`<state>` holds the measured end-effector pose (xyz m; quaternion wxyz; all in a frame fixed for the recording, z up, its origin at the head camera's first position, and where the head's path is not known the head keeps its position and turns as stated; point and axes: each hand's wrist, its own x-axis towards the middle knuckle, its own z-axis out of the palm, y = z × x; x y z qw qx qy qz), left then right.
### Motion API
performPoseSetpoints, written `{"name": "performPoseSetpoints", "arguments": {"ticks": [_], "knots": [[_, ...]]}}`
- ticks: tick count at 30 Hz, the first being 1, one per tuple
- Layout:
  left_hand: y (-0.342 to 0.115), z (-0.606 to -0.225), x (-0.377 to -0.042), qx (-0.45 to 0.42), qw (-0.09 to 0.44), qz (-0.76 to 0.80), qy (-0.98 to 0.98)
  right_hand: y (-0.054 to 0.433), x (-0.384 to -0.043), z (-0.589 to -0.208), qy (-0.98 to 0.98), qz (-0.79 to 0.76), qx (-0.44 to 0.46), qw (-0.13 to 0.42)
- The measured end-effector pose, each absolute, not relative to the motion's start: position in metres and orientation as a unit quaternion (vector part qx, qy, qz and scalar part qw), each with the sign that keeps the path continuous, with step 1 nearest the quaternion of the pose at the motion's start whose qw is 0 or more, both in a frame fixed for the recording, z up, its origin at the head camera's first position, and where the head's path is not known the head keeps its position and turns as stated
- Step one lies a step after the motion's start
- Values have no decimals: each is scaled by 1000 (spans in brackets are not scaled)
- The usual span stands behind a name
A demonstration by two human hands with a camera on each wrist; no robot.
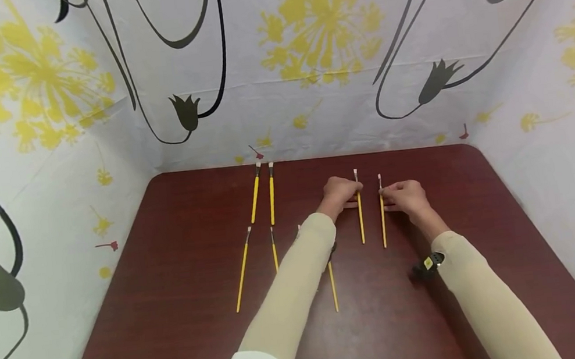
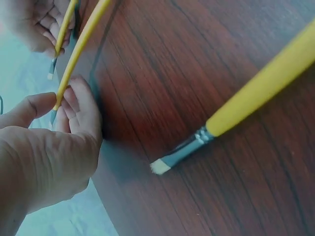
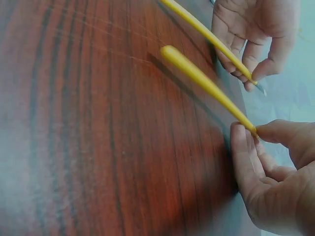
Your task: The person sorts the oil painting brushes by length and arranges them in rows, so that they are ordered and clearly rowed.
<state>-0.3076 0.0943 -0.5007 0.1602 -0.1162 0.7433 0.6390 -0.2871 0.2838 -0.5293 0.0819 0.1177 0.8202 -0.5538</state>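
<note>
My left hand pinches a yellow-handled paintbrush near its metal collar, between thumb and fingers. The bristles point to the far side of the table. To its right, my right hand pinches a second yellow paintbrush in the same way, roughly parallel to the first. In the right wrist view, the handle end of this brush is tilted up over its shadow on the wood. The left wrist view shows another paintbrush, pale-tipped, lying beside my left hand.
Two paintbrushes lie at the table's far edge, left of my hands. Nearer lie more brushes, one at the left and one by my left forearm; the forearm partly hides some. A patterned cloth rises behind the dark red table.
</note>
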Motion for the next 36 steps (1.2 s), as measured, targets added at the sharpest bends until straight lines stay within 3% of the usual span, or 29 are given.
{"name": "performPoseSetpoints", "arguments": {"ticks": [5, 12, 19, 36], "knots": [[91, -492, -300, -99, 180, 678, 706, 288, -279, -528, 804, -577, 106, 98], [63, -490, -302, -19, 267, 670, 692, 277, -261, -528, 798, -586, 72, 122], [44, -491, -293, 7, 316, 652, 689, 265, -239, -525, 789, -600, 59, 119], [34, -507, -231, 24, 344, 676, 651, 247, -191, -524, 765, -628, 51, 135]]}}
